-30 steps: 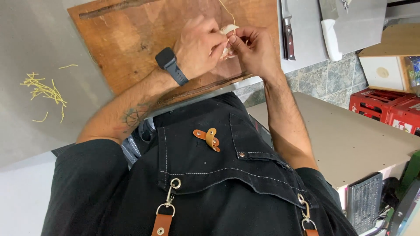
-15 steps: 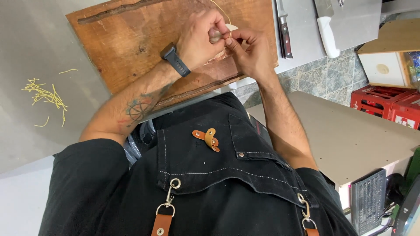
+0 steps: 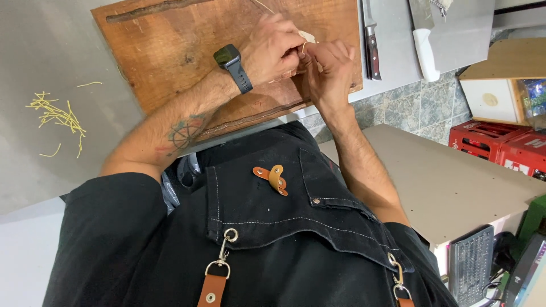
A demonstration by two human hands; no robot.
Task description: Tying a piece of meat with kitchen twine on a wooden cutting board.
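Both of my hands meet over the far right part of a wooden cutting board (image 3: 170, 51). My left hand (image 3: 273, 51), with a black watch (image 3: 230, 59) on its wrist, and my right hand (image 3: 330, 68) pinch a small pale piece (image 3: 307, 37) between their fingertips. Most of the piece is hidden by the fingers. A thin pale strand (image 3: 263, 5) runs off from the hands toward the board's far edge. My black apron fills the lower part of the view.
A knife with a dark red handle (image 3: 371, 48) and a cleaver with a white handle (image 3: 425, 54) lie on the steel counter right of the board. Several yellow strands (image 3: 57, 113) lie on the counter at left. Red crates (image 3: 495, 142), a beige board (image 3: 455, 182) and a keyboard (image 3: 469, 264) are lower right.
My hands stay together over the board and the fingers work the pale piece, which now pokes out above them. The view has shifted slightly.
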